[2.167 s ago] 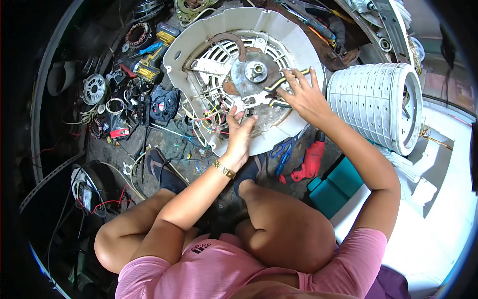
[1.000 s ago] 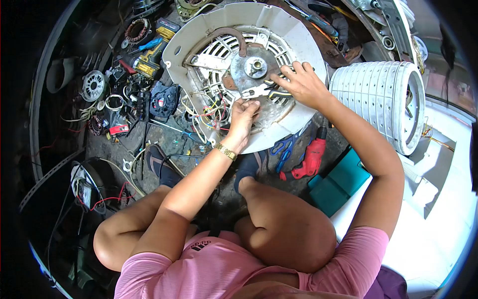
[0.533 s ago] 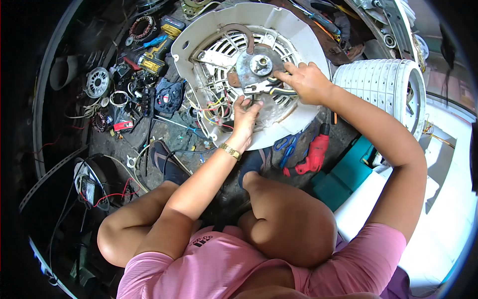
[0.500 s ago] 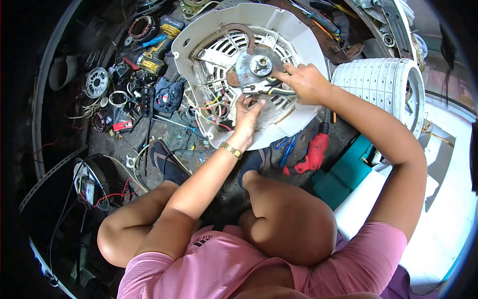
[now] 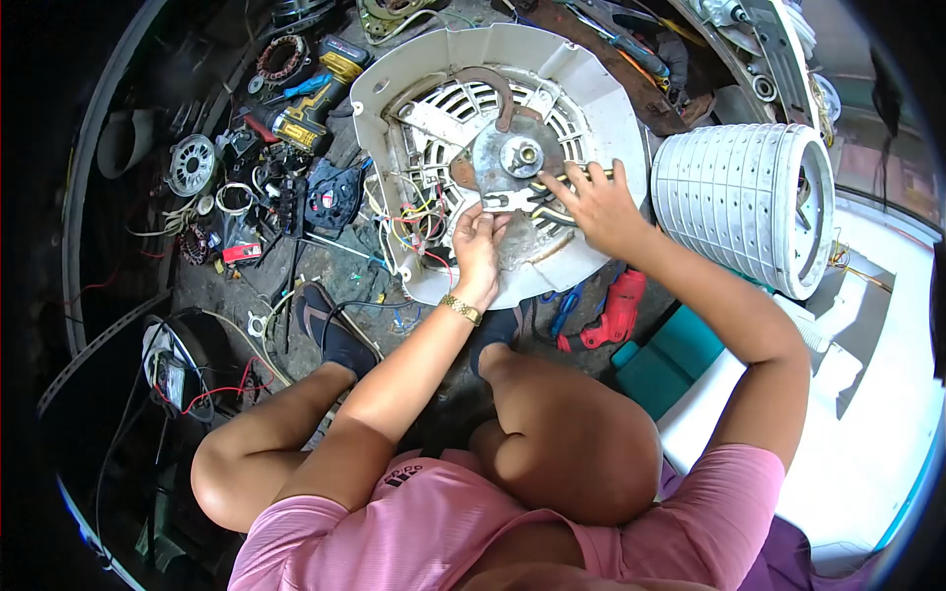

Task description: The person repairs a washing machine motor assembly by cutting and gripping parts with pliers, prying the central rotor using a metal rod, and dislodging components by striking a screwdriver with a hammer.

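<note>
A pale plastic tub housing (image 5: 603, 128) faces up in front of me, with a slotted base. At its centre is a metal disc assembly (image 5: 498, 158) with a threaded hub (image 5: 522, 156). My right hand (image 5: 603, 209) has its fingers around the spread yellow-and-black handles of a pair of pliers (image 5: 554, 214). The jaws point left, at the lower edge of the disc. Beside the jaw tips, my left hand (image 5: 477, 256) is closed in a pinch; what sits between its fingertips is hidden. Loose coloured wires (image 5: 419, 227) lie inside the housing, left of that hand.
A white perforated drum (image 5: 724, 202) lies on its side at right. A red power tool (image 5: 616, 310) and a teal case (image 5: 670, 355) are near my knee. At left are a yellow cordless drill (image 5: 305, 118), a motor stator (image 5: 281, 59) and scattered parts. A brown curved strip (image 5: 503, 94) spans the housing.
The housing and disc have shifted slightly right and down. My right hand has moved down, its fingers more spread over the now wider pliers handles. My left hand stays near the jaws.
</note>
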{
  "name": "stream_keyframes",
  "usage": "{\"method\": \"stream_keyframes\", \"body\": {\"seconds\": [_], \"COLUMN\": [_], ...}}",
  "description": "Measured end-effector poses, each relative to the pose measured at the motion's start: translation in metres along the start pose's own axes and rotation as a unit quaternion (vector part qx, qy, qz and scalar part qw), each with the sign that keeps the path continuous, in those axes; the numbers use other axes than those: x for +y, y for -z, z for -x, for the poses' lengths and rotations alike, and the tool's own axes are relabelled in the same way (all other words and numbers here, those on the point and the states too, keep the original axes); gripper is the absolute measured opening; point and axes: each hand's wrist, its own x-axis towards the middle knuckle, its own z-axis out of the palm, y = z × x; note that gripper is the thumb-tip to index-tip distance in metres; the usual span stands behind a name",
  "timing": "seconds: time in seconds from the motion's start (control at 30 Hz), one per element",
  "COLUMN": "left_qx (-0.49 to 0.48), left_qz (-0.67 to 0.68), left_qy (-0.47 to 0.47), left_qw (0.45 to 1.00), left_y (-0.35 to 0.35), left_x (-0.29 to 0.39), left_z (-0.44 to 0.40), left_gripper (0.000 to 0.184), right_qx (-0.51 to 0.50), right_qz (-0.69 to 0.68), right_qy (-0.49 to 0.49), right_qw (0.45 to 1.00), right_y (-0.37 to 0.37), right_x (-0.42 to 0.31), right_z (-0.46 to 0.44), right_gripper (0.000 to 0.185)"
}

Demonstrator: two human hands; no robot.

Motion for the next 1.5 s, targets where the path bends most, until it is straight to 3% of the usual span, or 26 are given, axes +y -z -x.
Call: {"method": "stream_keyframes", "body": {"seconds": [0.2, 0.63, 0.93, 1.23, 1.5], "left_qx": [-0.058, -0.043, -0.048, -0.045, -0.13], "left_qz": [0.024, -0.04, -0.024, -0.041, -0.073], "left_qy": [-0.001, -0.037, 0.013, 0.041, 0.007], "left_qw": [0.998, 0.998, 0.998, 0.997, 0.989], "left_y": [0.004, -0.003, 0.001, 0.0, 0.01], "left_x": [0.004, 0.009, 0.01, 0.016, 0.017], "left_z": [-0.008, 0.0, -0.004, -0.004, -0.003], "left_gripper": [0.018, 0.024, 0.021, 0.017, 0.021], "right_qx": [0.056, 0.091, 0.127, 0.086, 0.037], "right_qz": [0.018, 0.056, -0.019, 0.001, 0.033], "right_qy": [-0.076, -0.001, -0.005, 0.007, -0.054], "right_qw": [0.995, 0.994, 0.992, 0.996, 0.997], "right_y": [-0.017, -0.035, -0.026, -0.014, -0.01], "right_x": [-0.031, -0.017, -0.014, 0.002, -0.019], "right_z": [-0.003, -0.006, -0.01, -0.01, 0.001], "right_gripper": [0.055, 0.053, 0.043, 0.036, 0.052]}}
